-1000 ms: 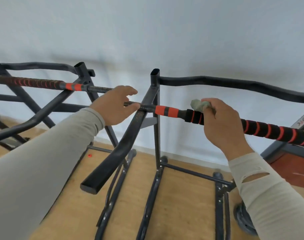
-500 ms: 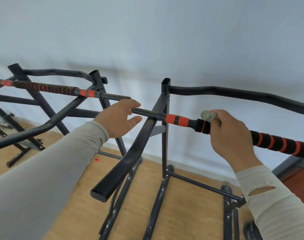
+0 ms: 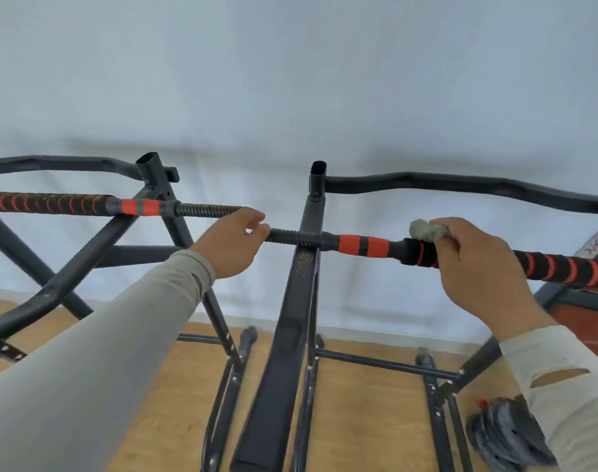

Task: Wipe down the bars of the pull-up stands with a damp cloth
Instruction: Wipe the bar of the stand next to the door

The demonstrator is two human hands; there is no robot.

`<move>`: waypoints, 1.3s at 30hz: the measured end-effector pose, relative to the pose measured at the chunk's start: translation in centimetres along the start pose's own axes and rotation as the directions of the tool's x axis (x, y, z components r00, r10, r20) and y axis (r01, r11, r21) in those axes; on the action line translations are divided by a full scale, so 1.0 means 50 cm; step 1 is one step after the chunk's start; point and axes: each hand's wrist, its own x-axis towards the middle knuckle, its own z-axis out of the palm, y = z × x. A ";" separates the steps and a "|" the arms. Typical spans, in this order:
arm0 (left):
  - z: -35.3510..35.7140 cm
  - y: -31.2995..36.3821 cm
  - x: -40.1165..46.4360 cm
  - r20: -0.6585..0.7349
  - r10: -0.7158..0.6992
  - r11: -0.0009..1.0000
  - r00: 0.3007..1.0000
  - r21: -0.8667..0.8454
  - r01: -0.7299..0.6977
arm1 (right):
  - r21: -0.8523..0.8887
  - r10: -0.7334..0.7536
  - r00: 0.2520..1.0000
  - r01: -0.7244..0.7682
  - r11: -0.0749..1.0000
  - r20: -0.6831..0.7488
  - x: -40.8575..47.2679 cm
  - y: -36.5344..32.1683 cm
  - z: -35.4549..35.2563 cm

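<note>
A long bar (image 3: 359,245) with black-and-orange grip sleeves and bare threaded sections runs across the view, resting over the dark metal frames of two pull-up stands that stand side by side on a wooden floor (image 3: 376,403) before a pale wall (image 3: 290,80). The upright post (image 3: 317,185) of the right stand serves as the landmark: the bar crosses just below its open top.

Left of the post, the left hand (image 3: 229,247) sits at the threaded part of the bar, its fingers (image 3: 256,229) curled loosely around it, thumb and forefinger nearly meeting; whether they truly clamp the thread cannot be told. Right of the post, past two orange bands, the right hand (image 3: 474,267) wraps over the striped foam grip, its fingers closed on a small grey-green cloth (image 3: 425,229) bunched on top of the bar. The cloth pokes out on the post side of the hand, touching the black foam.

Farther left of the post stands the second stand (image 3: 154,178), tilted braces crossing beneath the bar. Low and right of the post, dark weight plates (image 3: 505,434) lie on the floor, partly hidden by a torn pale sleeve (image 3: 563,386).
</note>
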 end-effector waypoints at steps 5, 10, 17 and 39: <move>0.017 -0.038 0.020 -0.005 0.023 0.969 1.000 -0.244 -0.023 | -0.032 0.078 0.997 -0.079 0.996 -0.026 -0.009 -0.041 0.004; 0.019 -0.066 0.024 0.026 0.057 0.921 0.998 -0.386 -0.042 | -0.054 0.043 0.992 -0.050 0.997 -0.118 0.004 -0.105 0.034; 0.012 -0.096 0.040 0.093 0.150 0.885 0.984 -0.455 -0.092 | -0.220 -0.101 0.990 0.120 0.968 0.095 0.024 -0.263 0.177; 0.038 -0.142 0.047 0.071 0.257 0.709 0.964 -0.691 -0.138 | -0.349 -0.356 0.911 0.409 0.843 0.209 0.033 -0.363 0.287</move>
